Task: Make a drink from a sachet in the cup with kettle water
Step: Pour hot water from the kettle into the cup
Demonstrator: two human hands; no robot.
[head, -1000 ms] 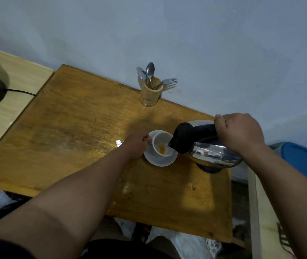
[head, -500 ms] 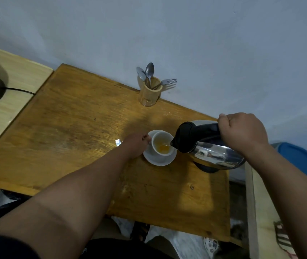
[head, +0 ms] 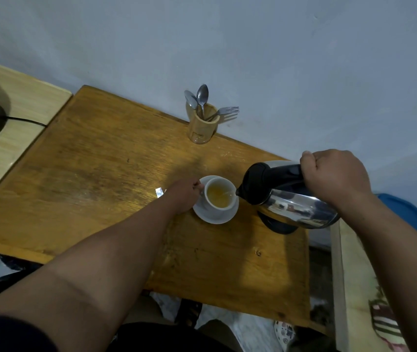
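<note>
A worn wooden table [head: 100, 179] runs from the near edge up to the far wall, and everything in use is gathered toward its right end, within easy reach of both arms. The steel kettle [head: 296, 207] is the biggest thing there: it is lifted off its dark base [head: 276, 226], which sits just under it, and tipped left so the spout hangs over the cup's right rim. The right hand [head: 334, 179] is wrapped tight round the black handle in a full fist — a firm hold that seems meant to keep the tilt, and so the flow, steady.

The white saucer [head: 215, 217] lies left of the kettle with the cup [head: 219, 195] standing on it, part-filled with pale yellow-orange liquid. The left hand [head: 186, 195] comes in from the near left, its fingers closed at the cup's left side where the handle would be — probably to stop cup and saucer sliding while water goes in.

Far off by the wall, a wooden holder [head: 202, 127] keeps spoons and a fork upright, handy for stirring later. A small silvery scrap [head: 159, 192], likely part of the sachet, lies just left of the left hand.
</note>
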